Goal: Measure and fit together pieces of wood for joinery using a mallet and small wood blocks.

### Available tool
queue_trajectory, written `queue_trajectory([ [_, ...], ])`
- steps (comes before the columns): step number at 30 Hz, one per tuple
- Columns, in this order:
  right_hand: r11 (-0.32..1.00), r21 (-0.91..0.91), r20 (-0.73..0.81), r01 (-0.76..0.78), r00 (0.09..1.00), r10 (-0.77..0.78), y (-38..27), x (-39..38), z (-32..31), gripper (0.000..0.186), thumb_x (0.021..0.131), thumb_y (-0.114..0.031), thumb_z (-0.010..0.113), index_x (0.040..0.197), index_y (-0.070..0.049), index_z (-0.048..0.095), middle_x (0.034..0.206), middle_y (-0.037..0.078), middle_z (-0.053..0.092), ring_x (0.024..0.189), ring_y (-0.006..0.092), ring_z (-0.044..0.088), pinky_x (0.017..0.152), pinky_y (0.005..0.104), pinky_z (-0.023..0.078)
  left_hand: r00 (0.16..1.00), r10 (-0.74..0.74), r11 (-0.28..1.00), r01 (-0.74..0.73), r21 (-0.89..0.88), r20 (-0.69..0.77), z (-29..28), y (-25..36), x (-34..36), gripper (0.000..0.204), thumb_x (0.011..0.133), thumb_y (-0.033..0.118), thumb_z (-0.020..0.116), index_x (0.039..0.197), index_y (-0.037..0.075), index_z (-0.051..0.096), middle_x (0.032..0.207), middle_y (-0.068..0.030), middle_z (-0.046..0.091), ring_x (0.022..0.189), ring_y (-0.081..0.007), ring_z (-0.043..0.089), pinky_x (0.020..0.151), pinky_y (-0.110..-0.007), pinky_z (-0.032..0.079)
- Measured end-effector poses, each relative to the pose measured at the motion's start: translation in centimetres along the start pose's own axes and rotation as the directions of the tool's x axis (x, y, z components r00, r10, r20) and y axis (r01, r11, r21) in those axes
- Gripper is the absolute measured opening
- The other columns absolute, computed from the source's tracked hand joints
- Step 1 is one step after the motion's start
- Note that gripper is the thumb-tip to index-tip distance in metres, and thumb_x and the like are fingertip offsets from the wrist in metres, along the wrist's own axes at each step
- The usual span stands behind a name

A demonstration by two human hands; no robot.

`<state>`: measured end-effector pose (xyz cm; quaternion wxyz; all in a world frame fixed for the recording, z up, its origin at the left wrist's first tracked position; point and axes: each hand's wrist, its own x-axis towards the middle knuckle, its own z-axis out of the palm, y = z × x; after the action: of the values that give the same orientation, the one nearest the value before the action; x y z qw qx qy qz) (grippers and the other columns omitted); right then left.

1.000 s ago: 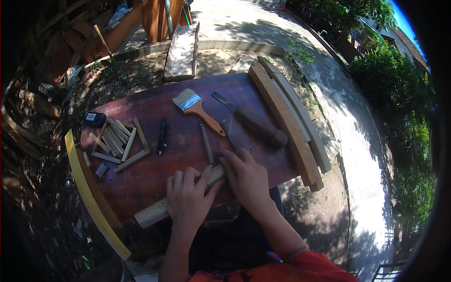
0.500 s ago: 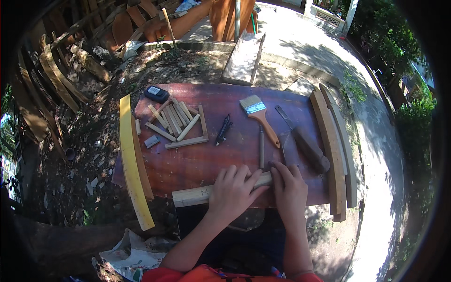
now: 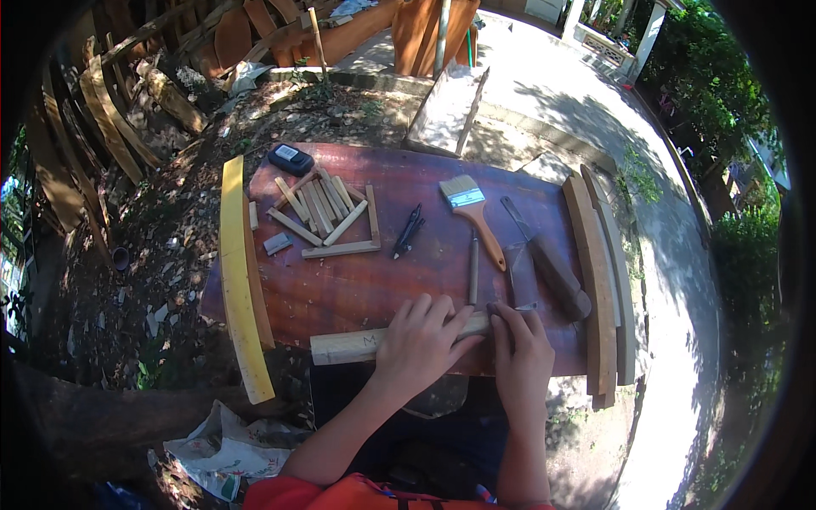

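A pale wooden bar (image 3: 342, 346) with pencil marks lies along the near edge of the reddish-brown board (image 3: 340, 293). My left hand (image 3: 421, 340) is wrapped over its middle and presses it down. At the bar's right end, my right hand (image 3: 520, 344) is closed, with thumb and fingers pinched together. Something small and dark shows at those fingertips, but its kind cannot be made out. A slim rod-like tool (image 3: 473, 272) lies just beyond the hands. To their right rests a dark wooden mallet (image 3: 557, 276) beside a thin metal tool (image 3: 515, 217).
A wooden frame (image 3: 340, 249) with loose sticks sits at the left, near a black device (image 3: 291, 159). A paintbrush (image 3: 480, 223) and a black compass-like tool (image 3: 409, 231) lie mid-board. Yellow strip (image 3: 242, 289) and thick wooden bars (image 3: 595, 289) line the sides.
My view has shifted slightly, moving the whole scene a little. Both hands keep their places on the bar, and the right fingers have barely moved.
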<state>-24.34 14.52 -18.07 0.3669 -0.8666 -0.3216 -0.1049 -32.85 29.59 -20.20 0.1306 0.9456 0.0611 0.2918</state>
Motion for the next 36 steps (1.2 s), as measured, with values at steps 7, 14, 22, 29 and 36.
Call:
queue_trajectory([
  [7, 0.997, -0.078, 0.015, 0.013, 1.000, -0.012, 0.4, 1.4, 0.6, 0.019, 0.103, -0.018, 0.067, 0.117, -0.009, 0.076, 0.097, 0.011, 0.068, 0.079, 0.0348, 0.072, 0.069, 0.0440, 0.057, 1.000, 0.013, 1.000, -0.013, -0.018, 0.009, 0.2, -0.2, 0.2, 0.043, 0.087, 0.040, 0.084, 0.118, 0.011, 0.079, 0.092, -0.0025, 0.056, 0.088, -0.0234, 0.057, 0.077, -0.039, 0.048],
  [14, 0.999, -0.050, -0.054, -0.009, 0.999, 0.007, 1.2, 1.6, 2.1, 0.020, 0.103, -0.021, 0.067, 0.119, -0.011, 0.075, 0.098, 0.011, 0.068, 0.077, 0.0350, 0.073, 0.069, 0.0444, 0.059, 0.999, -0.012, 1.000, 0.012, 0.013, 0.031, -0.2, 0.4, 0.2, 0.041, 0.085, 0.038, 0.085, 0.118, 0.014, 0.080, 0.090, -0.0028, 0.055, 0.088, -0.0241, 0.057, 0.077, -0.041, 0.048],
  [22, 0.999, -0.043, -0.013, 0.032, 0.999, -0.032, 0.2, 0.2, 0.5, 0.019, 0.103, -0.020, 0.067, 0.117, -0.010, 0.075, 0.098, 0.011, 0.067, 0.077, 0.0354, 0.072, 0.067, 0.0452, 0.058, 0.998, -0.048, 0.998, 0.046, 0.031, 0.047, -0.3, 0.1, 0.2, 0.041, 0.087, 0.038, 0.084, 0.118, 0.011, 0.080, 0.093, -0.0029, 0.056, 0.088, -0.0246, 0.057, 0.078, -0.040, 0.048],
  [29, 0.999, -0.025, 0.038, 0.028, 0.999, -0.027, 0.2, 1.5, 0.6, 0.019, 0.103, -0.018, 0.067, 0.115, -0.007, 0.076, 0.098, 0.014, 0.069, 0.081, 0.0382, 0.071, 0.070, 0.0456, 0.056, 1.000, -0.027, 1.000, 0.027, 0.006, 0.012, 0.4, -0.3, 0.2, 0.042, 0.088, 0.041, 0.083, 0.118, 0.012, 0.080, 0.094, -0.0023, 0.057, 0.090, -0.0232, 0.057, 0.078, -0.039, 0.048],
  [36, 0.995, -0.093, 0.003, 0.022, 1.000, -0.022, -0.2, 1.3, 1.6, 0.020, 0.103, -0.017, 0.068, 0.119, -0.008, 0.076, 0.100, 0.013, 0.069, 0.082, 0.0379, 0.072, 0.070, 0.0449, 0.056, 1.000, -0.003, 1.000, 0.003, -0.007, 0.025, -0.2, -0.5, -0.3, 0.043, 0.090, 0.041, 0.080, 0.119, 0.010, 0.078, 0.095, -0.0027, 0.057, 0.091, -0.0233, 0.057, 0.078, -0.039, 0.048],
])
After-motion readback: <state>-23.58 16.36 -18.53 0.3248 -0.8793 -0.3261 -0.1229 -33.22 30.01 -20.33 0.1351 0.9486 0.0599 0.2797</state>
